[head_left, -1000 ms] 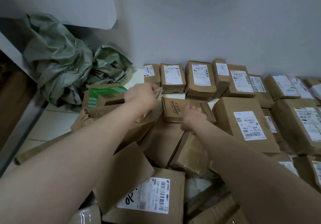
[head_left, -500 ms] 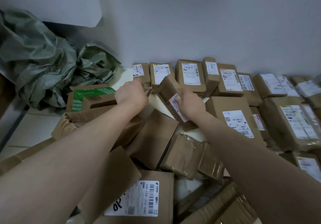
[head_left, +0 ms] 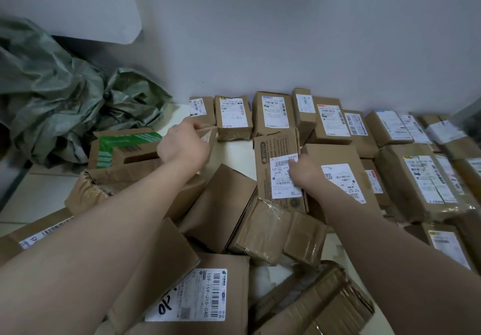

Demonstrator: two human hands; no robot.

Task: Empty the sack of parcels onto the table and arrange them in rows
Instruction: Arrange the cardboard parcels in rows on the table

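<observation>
The crumpled green sack lies empty at the back left against the wall. Brown cardboard parcels cover the white table. A row of labelled parcels stands along the wall, and larger ones fill the right side. My left hand grips a small taped parcel just in front of that row. My right hand rests on a printed brown box, fingers on its white label; the box lies label up beside a bigger labelled box.
A loose heap of unsorted parcels fills the near and middle table, among them a green-striped box at the left and one with a handwritten label at the front. A grey panel hangs at upper left.
My right hand has turned the printed box over and laid it flat, label up, next to the bigger box. My left hand has held on to the small taped parcel near the back row.
</observation>
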